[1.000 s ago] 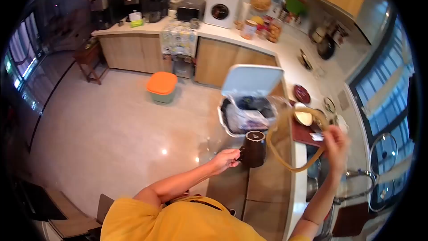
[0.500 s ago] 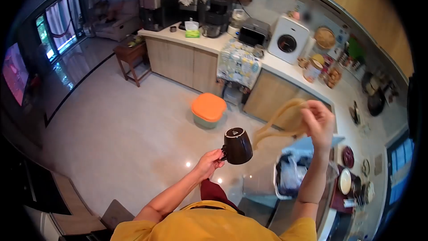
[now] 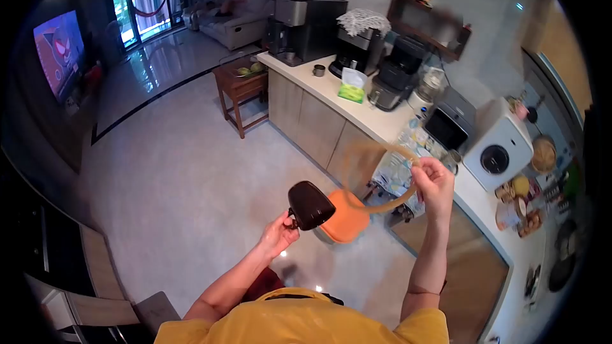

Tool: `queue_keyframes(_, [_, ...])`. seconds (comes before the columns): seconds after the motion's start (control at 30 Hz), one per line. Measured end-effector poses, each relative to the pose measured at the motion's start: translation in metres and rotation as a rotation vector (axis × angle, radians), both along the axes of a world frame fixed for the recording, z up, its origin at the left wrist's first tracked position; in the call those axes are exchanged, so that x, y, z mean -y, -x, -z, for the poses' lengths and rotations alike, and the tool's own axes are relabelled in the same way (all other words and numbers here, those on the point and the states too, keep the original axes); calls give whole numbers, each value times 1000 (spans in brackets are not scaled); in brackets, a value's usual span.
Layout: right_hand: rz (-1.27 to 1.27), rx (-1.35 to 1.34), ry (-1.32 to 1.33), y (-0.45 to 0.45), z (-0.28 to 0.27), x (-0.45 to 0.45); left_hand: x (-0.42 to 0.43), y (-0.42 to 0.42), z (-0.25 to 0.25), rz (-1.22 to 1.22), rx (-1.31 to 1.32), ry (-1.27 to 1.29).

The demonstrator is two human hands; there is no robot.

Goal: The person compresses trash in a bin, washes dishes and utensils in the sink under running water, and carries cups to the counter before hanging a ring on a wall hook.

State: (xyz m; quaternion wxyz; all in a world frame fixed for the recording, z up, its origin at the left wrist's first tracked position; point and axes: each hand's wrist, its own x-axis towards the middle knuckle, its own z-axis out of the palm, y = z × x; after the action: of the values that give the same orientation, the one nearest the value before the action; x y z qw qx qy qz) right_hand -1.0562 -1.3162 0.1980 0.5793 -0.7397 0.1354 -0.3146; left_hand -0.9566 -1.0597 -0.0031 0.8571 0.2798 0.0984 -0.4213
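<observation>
My left hand point(image 3: 279, 236) is closed around the handle of a dark brown mug point(image 3: 310, 206), held tilted in the air above the floor. In the fingertips of my right hand point(image 3: 435, 186) hangs a tan ring-shaped loop point(image 3: 384, 207). It is blurred by motion, so its material is hard to make out. The loop is to the right of the mug, apart from it. Below both, a tub with an orange lid point(image 3: 347, 216) stands on the floor, partly hidden behind the mug and the loop.
A long counter point(image 3: 306, 89) carries a tissue pack point(image 3: 351, 85), black coffee machines point(image 3: 400, 70) and a white appliance point(image 3: 498, 146). A small wooden table point(image 3: 239, 92) stands at its far end. Beyond, a person is on a sofa point(image 3: 237, 25).
My view has swung left, toward the living room. The mug has tipped over from bottom-up, and the loop has opened into a rounder shape, now in front of the counter and the orange lid.
</observation>
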Motion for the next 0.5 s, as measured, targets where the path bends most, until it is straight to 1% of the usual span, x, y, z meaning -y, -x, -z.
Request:
queue_keyframes(0.03, [-11, -8, 2, -28, 9, 4, 4, -28, 8, -11, -8, 2])
queue_keyframes(0.1, [-42, -153, 166, -85, 27, 10, 10, -92, 30, 30, -38, 235])
queue_keyframes(0.13, [-117, -223, 225, -107, 34, 12, 14, -121, 33, 29, -24, 283])
queue_keyframes(0.17, [-16, -181, 217, -132, 43, 16, 19, -155, 35, 40, -16, 285])
queue_keyframes(0.23, [79, -49, -1, -175, 38, 21, 27, -219, 35, 36, -108, 290])
queue_keyframes(0.27, [84, -59, 5, -196, 41, 23, 33, -248, 36, 40, -118, 296])
queue_keyframes(0.33, [172, 16, 66, -246, 52, 23, 50, -315, 38, 70, -264, 307])
queue_keyframes(0.37, [149, -113, 116, -264, 51, 18, 60, -342, 41, 70, -268, 302])
queue_keyframes(0.43, [153, -134, 216, -301, 76, 29, 80, -392, 46, 22, -350, 398])
queue_keyframes(0.47, [162, -140, 213, -313, 82, 33, 90, -416, 48, 30, -356, 393])
queue_keyframes(0.5, [169, -188, 145, -325, 86, 38, 102, -440, 51, 69, -401, 493])
